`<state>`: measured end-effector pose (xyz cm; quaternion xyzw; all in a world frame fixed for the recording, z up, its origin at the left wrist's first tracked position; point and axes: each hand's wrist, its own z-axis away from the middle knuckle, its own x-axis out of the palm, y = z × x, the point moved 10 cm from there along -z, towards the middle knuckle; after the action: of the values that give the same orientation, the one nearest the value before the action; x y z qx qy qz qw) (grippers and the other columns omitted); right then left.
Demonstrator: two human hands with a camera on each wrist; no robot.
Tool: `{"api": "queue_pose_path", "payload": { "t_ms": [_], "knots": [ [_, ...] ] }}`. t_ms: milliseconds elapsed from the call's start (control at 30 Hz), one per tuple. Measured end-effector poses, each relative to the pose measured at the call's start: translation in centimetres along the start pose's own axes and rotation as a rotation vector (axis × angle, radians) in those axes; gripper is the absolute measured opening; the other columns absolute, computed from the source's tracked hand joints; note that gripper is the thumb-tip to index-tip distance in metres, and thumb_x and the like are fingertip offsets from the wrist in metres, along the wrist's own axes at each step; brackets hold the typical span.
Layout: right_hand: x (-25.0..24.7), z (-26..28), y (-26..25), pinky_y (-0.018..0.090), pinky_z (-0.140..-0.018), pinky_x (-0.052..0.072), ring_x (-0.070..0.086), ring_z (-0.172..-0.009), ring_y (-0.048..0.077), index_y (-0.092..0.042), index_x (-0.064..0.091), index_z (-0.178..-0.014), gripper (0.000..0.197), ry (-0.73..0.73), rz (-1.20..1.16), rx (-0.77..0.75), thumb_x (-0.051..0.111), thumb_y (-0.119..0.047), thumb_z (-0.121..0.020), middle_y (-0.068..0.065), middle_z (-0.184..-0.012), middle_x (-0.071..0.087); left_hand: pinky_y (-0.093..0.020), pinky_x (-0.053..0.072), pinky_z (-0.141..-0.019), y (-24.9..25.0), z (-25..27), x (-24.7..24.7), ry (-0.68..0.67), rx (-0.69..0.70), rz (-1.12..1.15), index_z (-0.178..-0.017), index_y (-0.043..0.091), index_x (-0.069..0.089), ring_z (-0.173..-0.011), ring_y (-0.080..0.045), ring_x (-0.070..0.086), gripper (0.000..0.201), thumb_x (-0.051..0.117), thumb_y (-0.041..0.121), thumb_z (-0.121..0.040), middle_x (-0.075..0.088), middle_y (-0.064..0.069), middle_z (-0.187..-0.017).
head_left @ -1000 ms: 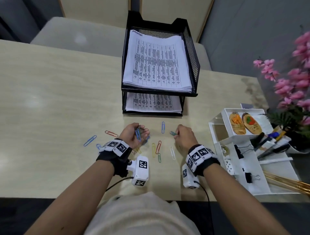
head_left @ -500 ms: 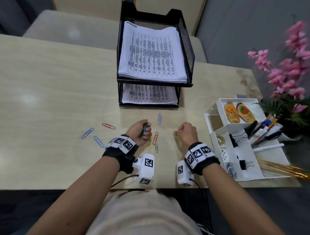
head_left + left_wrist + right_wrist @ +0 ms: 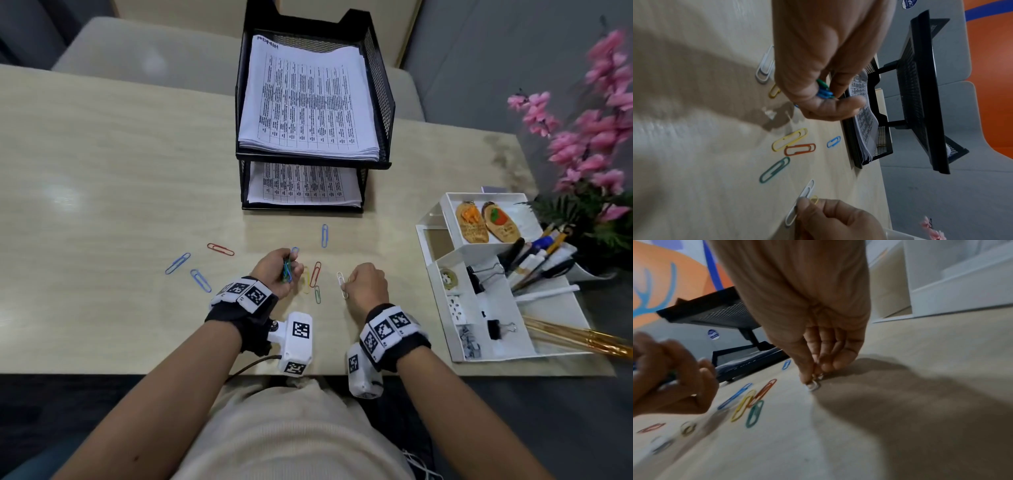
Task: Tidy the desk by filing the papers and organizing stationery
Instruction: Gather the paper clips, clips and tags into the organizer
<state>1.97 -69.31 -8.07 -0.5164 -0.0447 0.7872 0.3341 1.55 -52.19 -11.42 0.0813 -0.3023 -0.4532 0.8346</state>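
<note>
My left hand [image 3: 286, 269] grips a bunch of blue and green paper clips [image 3: 824, 91] just above the desk. To its right, my right hand [image 3: 349, 286] pinches one end of a white paper clip [image 3: 340, 282] that lies on the desk; the right wrist view shows thumb and finger on the white clip [image 3: 813, 384]. A yellow clip [image 3: 814, 199] peeks out of the same hand. Loose between the hands lie a yellow clip [image 3: 306, 279], a red clip [image 3: 315, 274] and a green clip [image 3: 317, 294]. A blue clip [image 3: 324, 235] lies farther back.
A black two-tier mesh tray [image 3: 378, 85] with printed papers [image 3: 308, 102] stands behind the clips. Left of my hands lie a red clip [image 3: 221, 249] and two blue clips [image 3: 177, 263]. A white organizer [image 3: 442, 240] with binder clips and pens stands at the right, beside pink flowers [image 3: 589, 137].
My right hand has drawn back toward me and come down on the white clip. My left hand has closed round its bunch of clips and shifted slightly right.
</note>
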Motion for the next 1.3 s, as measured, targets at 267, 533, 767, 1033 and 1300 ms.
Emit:
{"api": "queue_pose_path", "payload": {
  "t_ms": [267,533,767,1033,1300],
  "knots": [
    [0.5,0.9,-3.0,0.032,-0.067,0.039,0.058,-0.091,0.036,-0.008,0.048,-0.077,0.007,-0.039,0.144,-0.118,0.049,-0.003,-0.081,0.021,-0.103,0.062,-0.014,0.048,-0.037,1.3,-0.3,-0.6,-0.003,0.048,0.015,-0.074,0.006,0.049,-0.033,-0.011,0.059,0.026,0.035,0.008,-0.095,0.056,-0.001,-0.037],
    [-0.6,1.4,-12.4,0.014,-0.048,0.045,0.053,-0.044,0.001,-0.016,0.058,-0.060,0.023,-0.242,-0.422,-0.364,0.070,-0.004,-0.075,-0.003,-0.055,0.058,-0.018,0.051,-0.046,2.7,-0.6,-0.6,-0.089,0.044,0.091,-0.072,0.010,0.049,-0.041,-0.014,0.063,0.034,0.027,0.021,-0.096,0.062,-0.005,-0.046],
    [-0.3,-6.4,-7.7,0.035,-0.076,0.054,0.058,-0.072,0.028,-0.001,0.057,-0.068,0.024,0.059,-0.256,-0.014,0.067,-0.022,-0.074,0.019,-0.076,0.061,-0.008,0.032,-0.032,5.6,-0.3,-3.3,0.005,0.084,0.028,-0.070,0.009,0.045,-0.024,-0.007,0.040,0.035,0.029,0.021,-0.099,0.045,0.001,-0.033],
    [1.6,-4.5,-8.8,0.039,-0.086,0.050,0.057,-0.105,0.037,0.003,0.061,-0.098,0.017,0.006,0.078,-0.190,0.052,-0.007,-0.088,0.022,-0.110,0.061,-0.007,0.026,-0.029,6.3,-0.3,-6.1,0.044,0.072,0.000,-0.065,0.014,0.040,-0.024,-0.005,0.036,0.035,0.029,0.022,-0.097,0.037,0.006,-0.032],
    [2.4,-1.7,-5.1,0.034,-0.082,0.045,0.056,-0.104,0.036,-0.001,0.060,-0.089,0.018,-0.055,-0.006,-0.063,0.064,-0.017,-0.081,0.021,-0.107,0.063,-0.008,0.032,-0.031,4.6,-0.9,-5.0,0.026,0.046,-0.009,-0.065,0.012,0.041,-0.025,-0.007,0.039,0.036,0.029,0.021,-0.097,0.040,0.004,-0.034]
  ]
}}
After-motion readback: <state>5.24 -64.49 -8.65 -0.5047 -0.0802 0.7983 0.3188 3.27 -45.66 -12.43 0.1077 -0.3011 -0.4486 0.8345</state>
